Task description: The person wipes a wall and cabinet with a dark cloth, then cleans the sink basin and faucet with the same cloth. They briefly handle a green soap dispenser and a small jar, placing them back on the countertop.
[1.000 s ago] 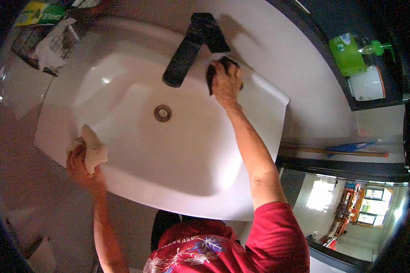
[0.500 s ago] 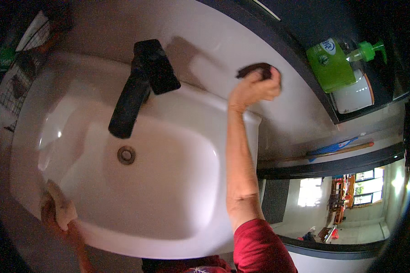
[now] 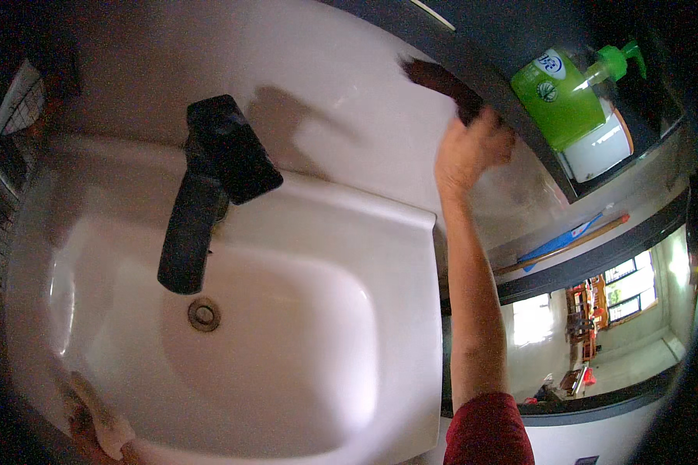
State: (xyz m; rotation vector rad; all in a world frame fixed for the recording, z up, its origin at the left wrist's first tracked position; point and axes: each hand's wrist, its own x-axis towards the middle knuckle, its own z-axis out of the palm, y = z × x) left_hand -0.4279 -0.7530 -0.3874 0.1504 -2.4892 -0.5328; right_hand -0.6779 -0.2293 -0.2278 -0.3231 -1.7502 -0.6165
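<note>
Against the pale wall behind the sink, my right hand is closed on a dark brush-like thing with a ragged left end; motion blurs the fingers, and its exact kind is unclear. At the lower left, my left hand rests at the rim of the white sink. It seems closed round a pale cloth, though shadow hides most of its fingers. Between the hands stands a black faucet with a broad flat handle, its spout pointing toward the drain.
A dark shelf at the upper right holds a green pump bottle and a white container. Below it lie a blue item and a wooden stick. A dark-framed mirror reflects a room. At left hangs a wire rack.
My right hand has moved to the right along the wall, and more of the dark thing shows. The view has shifted, so the sink and faucet sit lower. My left hand stays at the rim.
</note>
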